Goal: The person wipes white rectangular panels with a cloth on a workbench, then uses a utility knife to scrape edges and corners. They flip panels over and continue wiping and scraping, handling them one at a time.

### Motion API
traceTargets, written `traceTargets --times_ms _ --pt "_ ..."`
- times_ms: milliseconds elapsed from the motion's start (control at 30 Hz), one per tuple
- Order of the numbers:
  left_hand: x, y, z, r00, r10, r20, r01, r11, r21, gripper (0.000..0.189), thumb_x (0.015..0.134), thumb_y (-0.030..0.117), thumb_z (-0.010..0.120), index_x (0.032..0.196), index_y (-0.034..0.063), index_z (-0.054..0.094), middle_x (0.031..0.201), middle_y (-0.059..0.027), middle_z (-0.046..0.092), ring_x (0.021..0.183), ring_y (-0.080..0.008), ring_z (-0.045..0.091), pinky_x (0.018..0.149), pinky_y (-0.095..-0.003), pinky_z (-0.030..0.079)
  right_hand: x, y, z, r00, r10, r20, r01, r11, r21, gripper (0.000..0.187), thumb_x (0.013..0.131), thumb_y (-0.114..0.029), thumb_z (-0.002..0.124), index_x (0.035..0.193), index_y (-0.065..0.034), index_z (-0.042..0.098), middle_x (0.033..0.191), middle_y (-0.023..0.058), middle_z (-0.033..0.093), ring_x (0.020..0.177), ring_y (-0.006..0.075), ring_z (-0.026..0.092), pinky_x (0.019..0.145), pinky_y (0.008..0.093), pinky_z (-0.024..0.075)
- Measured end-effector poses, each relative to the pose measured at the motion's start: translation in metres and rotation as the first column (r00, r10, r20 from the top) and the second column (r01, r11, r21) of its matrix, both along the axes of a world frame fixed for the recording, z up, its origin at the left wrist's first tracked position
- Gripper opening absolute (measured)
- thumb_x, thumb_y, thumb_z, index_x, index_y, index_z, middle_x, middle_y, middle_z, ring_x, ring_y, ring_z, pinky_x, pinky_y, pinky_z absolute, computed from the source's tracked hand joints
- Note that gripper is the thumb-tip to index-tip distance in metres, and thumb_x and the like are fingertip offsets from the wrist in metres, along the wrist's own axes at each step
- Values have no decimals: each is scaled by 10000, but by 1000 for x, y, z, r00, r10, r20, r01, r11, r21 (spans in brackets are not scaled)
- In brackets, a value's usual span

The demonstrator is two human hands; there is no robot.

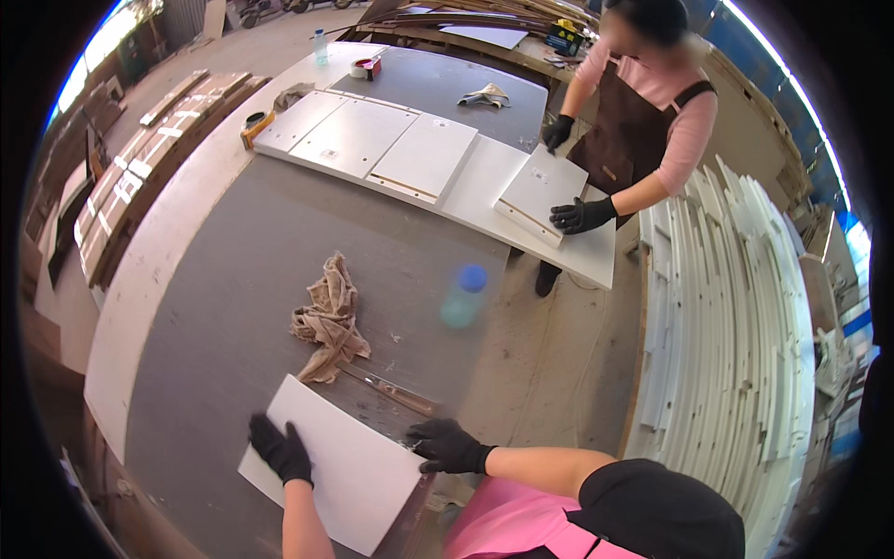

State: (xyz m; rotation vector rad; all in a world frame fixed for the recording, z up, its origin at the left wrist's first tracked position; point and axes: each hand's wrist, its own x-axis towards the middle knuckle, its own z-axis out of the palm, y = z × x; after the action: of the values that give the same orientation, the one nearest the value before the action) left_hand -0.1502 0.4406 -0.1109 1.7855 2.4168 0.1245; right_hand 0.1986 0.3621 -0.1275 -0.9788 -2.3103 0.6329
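A white rectangular panel lies at an angle across the near part of the grey-topped table before me. My left hand, in a black glove, grips its left edge, with the thumb on the face and the fingers over the side. At the panel's right corner is my right hand, also gloved in black. Its fingertips meet the corner, but whether they grip it is unclear. Just beyond the panel lie a crumpled brown cloth and a narrow brown strip-like tool.
Across the table, a co-worker in black gloves handles a small white panel atop a longer white board. A blue-capped bottle appears blurred. Stacked white boards stand right; wrapped bundles lie left.
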Motion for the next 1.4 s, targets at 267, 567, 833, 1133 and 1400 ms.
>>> traceTargets --times_ms 267,567,833,1133,1400 --pt "158 -211 17 698 -642 316 665 746 46 640 838 269 608 1385 -22 449 1451 -230 424 1361 -443 354 1155 -567 206 -5 2 49 958 -164 236 205 965 -161 642 676 -478 758 1204 -132 647 1233 92 608 1176 261 550 976 436 429" --pt "19 -273 31 967 124 223 -182 948 260 608 851 213 663 1379 4 446 1339 -272 474 1243 -412 450 1060 -486 360 -30 -11 25 947 -272 168 302 934 -192 568 767 -247 691 1265 -13 551 1241 182 584 1182 363 514 1019 456 399" --pt "-14 -242 21 288 455 843 -601 771 -211 616 805 343 759 1214 -69 552 1033 -198 644 904 -268 620 816 -384 499 -83 -27 47 868 -495 40 310 477 -822 449 817 -328 750 1037 48 642 819 125 655 795 239 633 761 363 508" --pt "-39 -295 81 364 430 826 -601 786 -144 623 921 531 579 1033 -78 647 890 -175 677 809 -243 622 776 -360 484 -107 -81 71 942 -319 100 284 607 -742 565 997 -505 467 833 -2 666 758 54 682 740 195 650 665 360 496" --pt "-63 -330 114 595 289 750 -638 737 223 545 1016 453 443 764 -14 569 643 -142 545 623 -227 467 618 -400 400 -133 -40 185 546 -511 -664 -740 78 -668 586 959 -505 543 1299 -27 551 1196 80 629 1115 179 587 949 346 470"
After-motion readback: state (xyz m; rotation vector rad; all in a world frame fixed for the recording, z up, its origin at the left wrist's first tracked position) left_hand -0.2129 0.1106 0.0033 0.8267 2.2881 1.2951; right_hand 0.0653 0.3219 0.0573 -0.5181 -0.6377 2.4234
